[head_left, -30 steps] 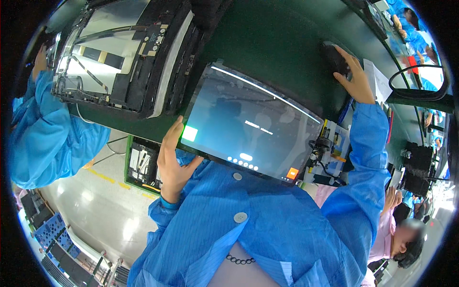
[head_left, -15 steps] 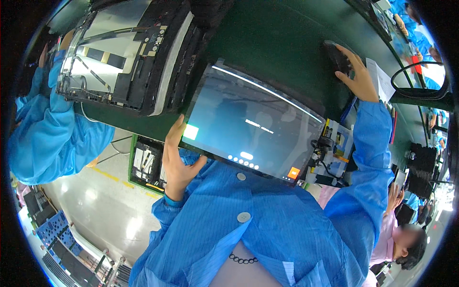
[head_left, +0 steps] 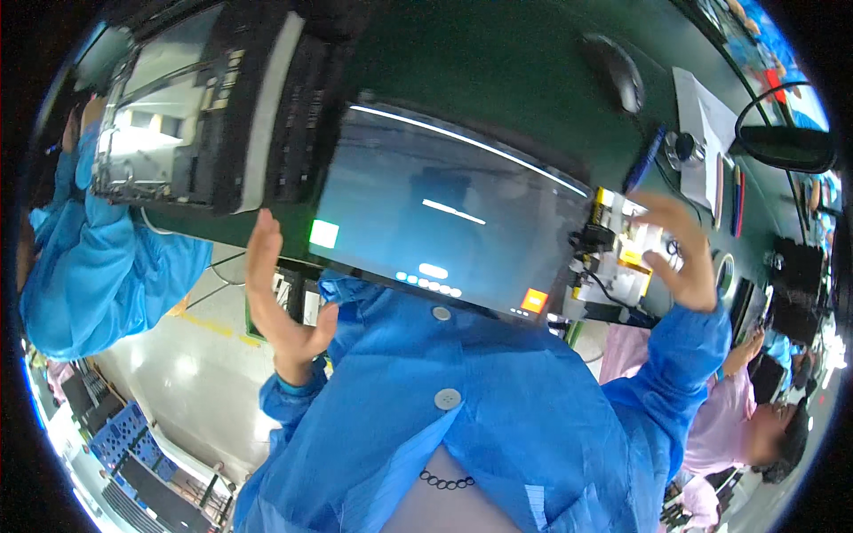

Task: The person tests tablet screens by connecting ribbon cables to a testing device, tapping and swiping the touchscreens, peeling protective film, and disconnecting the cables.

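Observation:
A flat display panel (head_left: 444,213), lit blue-grey with a green patch at its left and an orange one at its lower right, lies in front of me at the table's near edge. Just off its left edge is my left hand (head_left: 284,306), fingers stretched and thumb apart, holding nothing. My right hand (head_left: 682,253), a little blurred, hovers by the yellow-and-white electronic assembly (head_left: 626,258) with cables beside the panel's right edge. Its thumb and fingers are curved but apart, with nothing visible between them. Farther back lies a dark computer mouse (head_left: 615,75), untouched.
Opened device housings (head_left: 169,133) are stacked at the left, near a co-worker's blue sleeve (head_left: 115,275). White paper (head_left: 702,133), a blue pen (head_left: 646,160) and a black cable loop lie on the right. A person in pink (head_left: 720,435) is at the lower right.
My right hand has let go of the mouse and come nearer, to the electronic assembly. My left hand has left the panel's edge and moved left.

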### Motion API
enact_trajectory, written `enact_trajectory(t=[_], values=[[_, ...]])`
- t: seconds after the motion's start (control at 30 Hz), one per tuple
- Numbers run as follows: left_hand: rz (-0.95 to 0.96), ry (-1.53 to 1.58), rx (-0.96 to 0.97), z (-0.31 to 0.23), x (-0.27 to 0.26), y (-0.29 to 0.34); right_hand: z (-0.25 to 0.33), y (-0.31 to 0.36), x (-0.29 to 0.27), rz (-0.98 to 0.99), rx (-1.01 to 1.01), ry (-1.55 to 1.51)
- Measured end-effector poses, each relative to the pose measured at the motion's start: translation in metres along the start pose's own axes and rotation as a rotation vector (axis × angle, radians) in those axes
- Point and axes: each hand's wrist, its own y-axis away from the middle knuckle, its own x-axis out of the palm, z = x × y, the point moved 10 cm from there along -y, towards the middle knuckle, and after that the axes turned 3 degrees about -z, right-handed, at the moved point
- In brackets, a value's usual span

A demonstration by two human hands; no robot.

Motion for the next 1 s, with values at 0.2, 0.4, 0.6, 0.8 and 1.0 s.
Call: enact_trajectory(t=[0.2,0.4,0.6,0.8,1.0], values=[[0.385,-0.111,0.263,-0.108,0.083,-0.081,0.035,0.034,0.051,-0.146,-0.168,0.417],[0.677,-0.175,0.259,-0.144,0.196,-0.051,0.031,0.032,0.064,-0.193,-0.252,0.525],[0.705,-0.222,0.26,-0.141,0.209,-0.045,0.035,0.043,0.062,-0.233,-0.322,0.501],[0.703,-0.215,0.238,-0.14,0.206,-0.046,0.032,0.039,0.061,-0.202,-0.395,0.396],[0.743,-0.222,0.221,-0.133,0.204,-0.045,0.003,0.069,0.034,-0.198,-0.243,0.278]])
